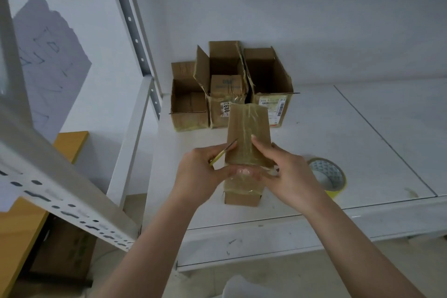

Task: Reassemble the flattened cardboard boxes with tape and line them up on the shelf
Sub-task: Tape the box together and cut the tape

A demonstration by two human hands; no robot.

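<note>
A small cardboard box (248, 126) stands on the white shelf (338, 143), its top covered with clear tape. My left hand (200, 172) holds yellow-handled scissors (223, 151) against the box's left side, its thumb pressing the tape at the front edge. My right hand (285, 172) grips the box's right side, with one finger on top and the thumb on the tape. Three open cardboard boxes (188, 101) (223, 84) (268, 84) stand side by side at the back of the shelf against the wall. A tape roll (326, 176) with a yellow rim lies to the right of my right hand.
A perforated metal upright (130, 19) and a slanted shelf beam (60, 196) stand to the left. Below on the left are a yellow-edged board (70, 145) and a dark box (65, 249). The shelf surface stretches bare to the right.
</note>
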